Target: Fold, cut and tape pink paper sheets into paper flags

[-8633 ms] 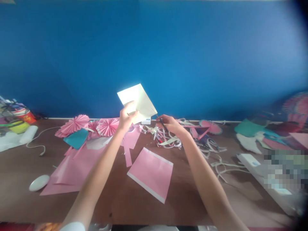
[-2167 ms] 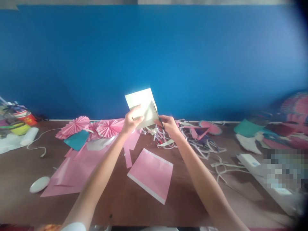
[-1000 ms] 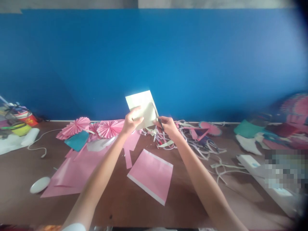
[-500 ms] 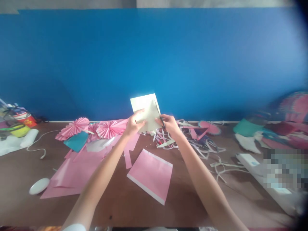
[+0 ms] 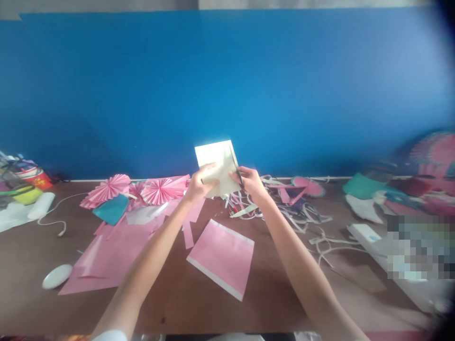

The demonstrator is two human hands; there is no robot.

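My left hand (image 5: 199, 183) grips the left edge of a pale cream sheet of paper (image 5: 219, 163), which is held up off the table near the blue wall. My right hand (image 5: 250, 181) is closed around dark-handled scissors (image 5: 239, 178) at the sheet's right side. The blades lie along a line just inside the right edge, so a narrow strip stands beside them. Fingers hide part of the handles. Below the hands, a pink square sheet with white borders (image 5: 222, 258) lies flat on the brown table (image 5: 170, 308).
Pink folded paper fans (image 5: 159, 191), a teal piece (image 5: 112, 210) and large pink sheets (image 5: 110, 255) lie at left, near a white computer mouse (image 5: 57, 276). Paper strips (image 5: 295, 215) are heaped behind my right arm. A white power strip (image 5: 377, 251) sits at right.
The cream sheet and both hands have shifted very slightly to the right in view. The grip on paper and scissors stays the same.
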